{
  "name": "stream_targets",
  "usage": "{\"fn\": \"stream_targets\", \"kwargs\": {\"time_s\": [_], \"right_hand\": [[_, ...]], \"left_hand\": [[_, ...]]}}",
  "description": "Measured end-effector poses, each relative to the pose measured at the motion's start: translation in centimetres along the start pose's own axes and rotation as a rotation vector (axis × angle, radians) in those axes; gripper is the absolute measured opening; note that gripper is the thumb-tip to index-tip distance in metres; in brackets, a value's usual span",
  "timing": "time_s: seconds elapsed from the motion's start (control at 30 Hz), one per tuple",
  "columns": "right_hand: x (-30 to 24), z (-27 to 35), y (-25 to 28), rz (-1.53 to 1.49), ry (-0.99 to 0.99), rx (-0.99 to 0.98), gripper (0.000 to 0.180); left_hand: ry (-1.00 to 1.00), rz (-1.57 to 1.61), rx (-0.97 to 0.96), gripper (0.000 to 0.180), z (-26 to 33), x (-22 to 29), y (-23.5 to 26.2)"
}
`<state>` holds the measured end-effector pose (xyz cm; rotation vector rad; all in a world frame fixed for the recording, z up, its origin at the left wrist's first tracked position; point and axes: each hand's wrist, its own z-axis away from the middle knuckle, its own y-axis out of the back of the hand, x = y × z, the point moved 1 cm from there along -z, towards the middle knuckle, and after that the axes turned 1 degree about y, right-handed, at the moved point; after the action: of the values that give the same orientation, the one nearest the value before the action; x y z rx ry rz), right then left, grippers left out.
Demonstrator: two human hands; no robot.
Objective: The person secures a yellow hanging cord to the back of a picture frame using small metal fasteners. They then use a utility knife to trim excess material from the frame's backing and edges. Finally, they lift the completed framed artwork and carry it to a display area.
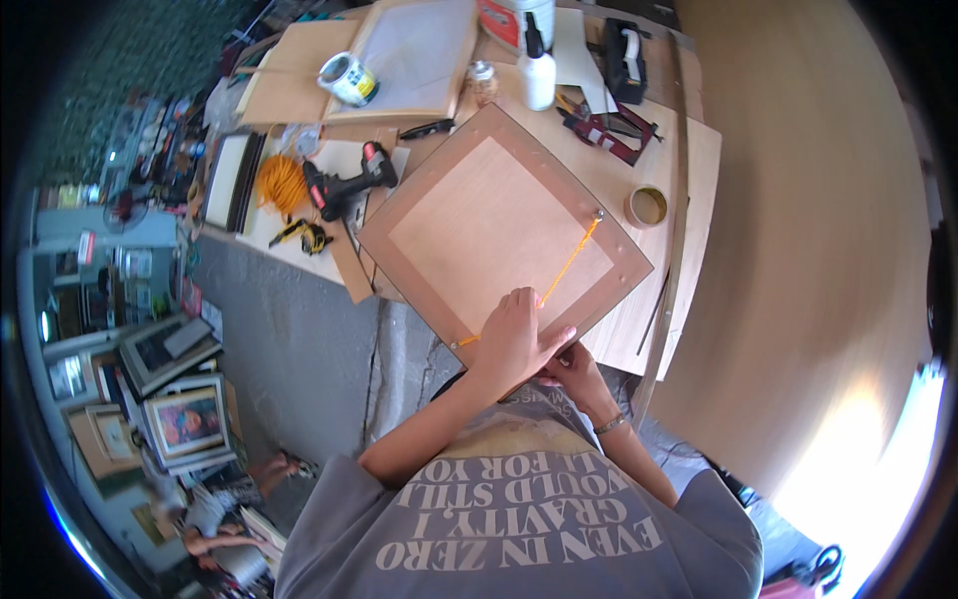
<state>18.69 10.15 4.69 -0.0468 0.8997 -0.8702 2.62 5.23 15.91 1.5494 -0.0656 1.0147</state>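
1. Panel, large, pale brown wood-toned (808,220). The biggest item in my feed, filling the right side.
2. Worktable, topped with pale plywood (627,321). Spread ahead of the person wearing my camera.
3. Square board, dark-edged, with a brown border around a paler centre (454,220). Set cornerwise over the table's near edge, one corner close to the person's grey shirt (519,499).
4. Cord, twisted, yellow-orange (569,265). Runs slantwise across the board, bending at the person's fingers.
5. Left hand (514,334). Fingers bunched and closed on the cord, thumb pointing right, wrist over the board.
6. Right hand (576,374). Fingers curled at the board's near corner, just beside the left thumb; partly hidden, so I cannot tell what it grips.
7. Power drill, black and red (349,187). Left of the board.
8. Squeeze bottle, white with a black nozzle (539,80). Upright beyond the board's far corner.
9. Cord bundle, orange, coiled (282,185). I log it just left of the drill.
10. Can, white-labelled, cylindrical (349,80). At the far left of the table.
11. Tub, small, round, open (632,213). Right of the board.
12. Fastener, small, metal (599,215). On the board's right side, at the cord's upper end.
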Motion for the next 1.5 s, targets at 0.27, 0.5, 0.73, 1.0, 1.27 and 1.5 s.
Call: {"fn": "stream_targets", "kwargs": {"time_s": [0.27, 0.5, 0.73, 1.0, 1.27, 1.5], "right_hand": [[5.9, 0.5, -8.8, -0.152, 0.183, 0.257, 0.046], [10.2, -2.8, -16.6, -0.389, 0.207, 0.451, 0.047], [11.5, -6.4, -19.5, -0.494, 0.23, 0.563, 0.039], [12.0, -8.7, -21.4, -0.577, 0.247, 0.569, 0.041], [14.2, -10.4, -20.0, -0.54, 0.321, 0.554, 0.039], [11.4, -3.5, -14.6, 0.456, -0.013, 0.256, 0.024]], "left_hand": [[-0.301, -0.018, -0.234, 0.052, 1.9, -4.0, 2.4], [-0.512, -0.089, -0.39, 0.047, 1.5, -9.1, 3.2], [-0.606, -0.16, -0.429, 0.048, -0.3, -12.2, 2.8], [-0.622, -0.199, -0.394, 0.05, -1.2, -15.0, 2.0], [-0.62, -0.21, -0.373, 0.053, -0.8, -16.9, 0.0], [-0.68, -0.494, -0.383, 0.064, 2.2, -19.0, -1.5]]}}
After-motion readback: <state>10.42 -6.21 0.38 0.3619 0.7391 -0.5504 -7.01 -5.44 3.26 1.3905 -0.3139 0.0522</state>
